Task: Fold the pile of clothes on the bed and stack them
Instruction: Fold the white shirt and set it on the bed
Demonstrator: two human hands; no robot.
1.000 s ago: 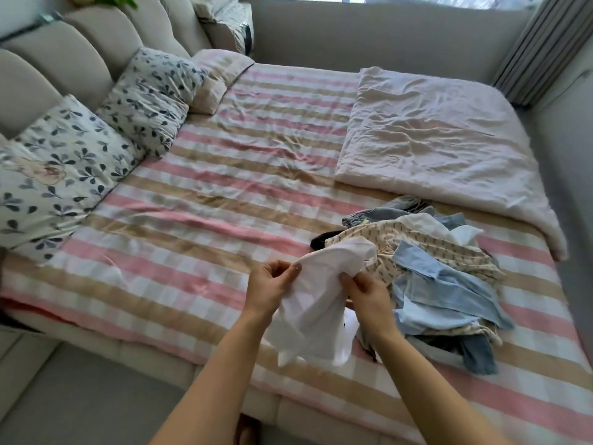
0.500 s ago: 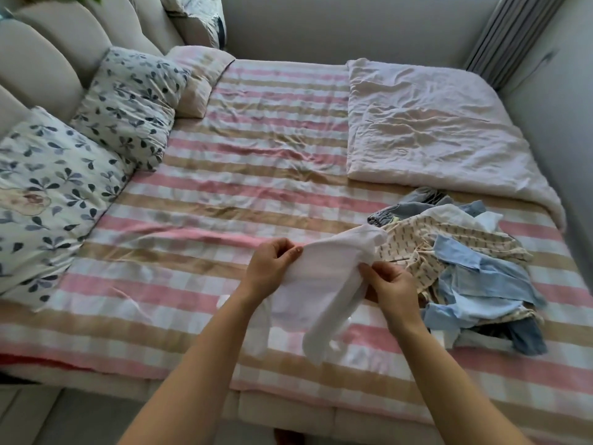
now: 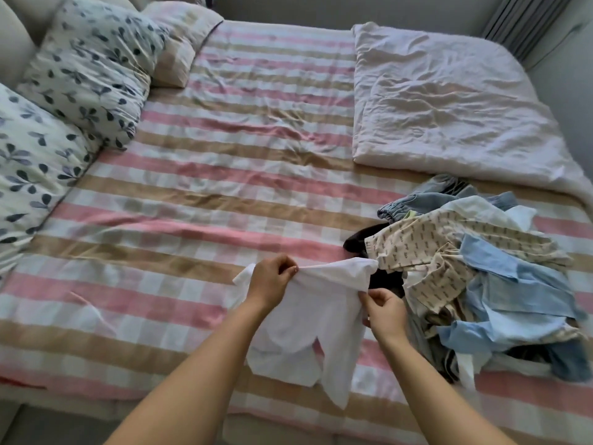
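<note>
Nearest of all are two bare arms that reach out over the bed (image 3: pixel 192 203). Both hands hold a small white garment (image 3: pixel 308 329), just to the left of the pile of clothes (image 3: pixel 465 277). The left hand (image 3: pixel 271 281) has its fingers curled and pinches the top edge of the garment, on the side far from the pile. The right hand (image 3: pixel 383 311) pinches the edge on the side next to the pile, a little lower down. The top edge is pulled tight between the two hands. The rest of the garment hangs down toward the person in soft, smooth folds, and its bottom splits into two rounded flaps. One top corner reaches the pile and touches it.

The pile is a loose, crumpled heap. It has a cream piece with tiny dark marks (image 3: pixel 417 245), a light blue shirt (image 3: pixel 513 284), a grey-blue piece with a gathered cuff (image 3: pixel 417 200) and a dark piece (image 3: pixel 356 242) that peeks out on the left side.

The bed cover under the pile has wide pink, tan and white stripes and checks, and it is a bit wrinkled.

Behind the pile lies a pale folded quilt (image 3: pixel 449 97), puffy and full of creases. Far to the left of the pile sit two white pillows with dark blue leaves (image 3: pixel 86 65), and beyond them a striped pillow (image 3: pixel 179 43).
</note>
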